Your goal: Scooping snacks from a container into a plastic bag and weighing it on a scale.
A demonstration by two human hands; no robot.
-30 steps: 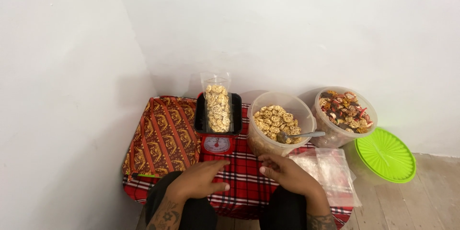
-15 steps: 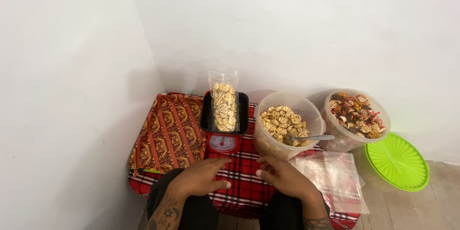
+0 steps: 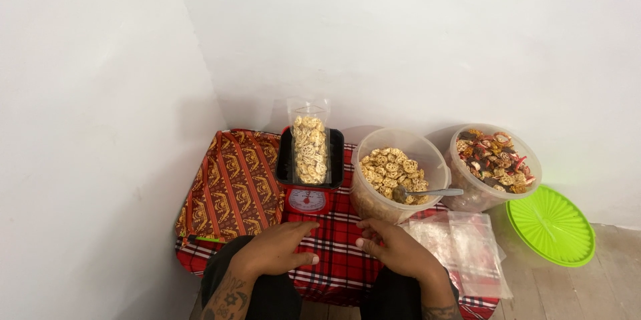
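My left hand (image 3: 277,250) and my right hand (image 3: 394,246) rest palm-down on the red plaid cloth (image 3: 334,263), fingers loosely spread, holding nothing. Just beyond them a red kitchen scale (image 3: 306,198) carries a black tray (image 3: 330,160) with an upright clear bag of round yellow crackers (image 3: 308,146). To the right stands a clear tub of the same crackers (image 3: 397,173) with a metal spoon (image 3: 427,192) stuck in it. My right hand is nearest this tub; my left hand is nearest the scale.
A second clear tub with mixed coloured crackers (image 3: 494,163) stands at the far right, beside a green lid (image 3: 551,225) on the wooden floor. A pile of empty clear bags (image 3: 467,246) lies right of my right hand. A patterned red-orange cloth (image 3: 230,183) lies left. White walls enclose the corner.
Only the camera view shifted slightly; both hands stay resting on the cloth and nothing on it has moved.
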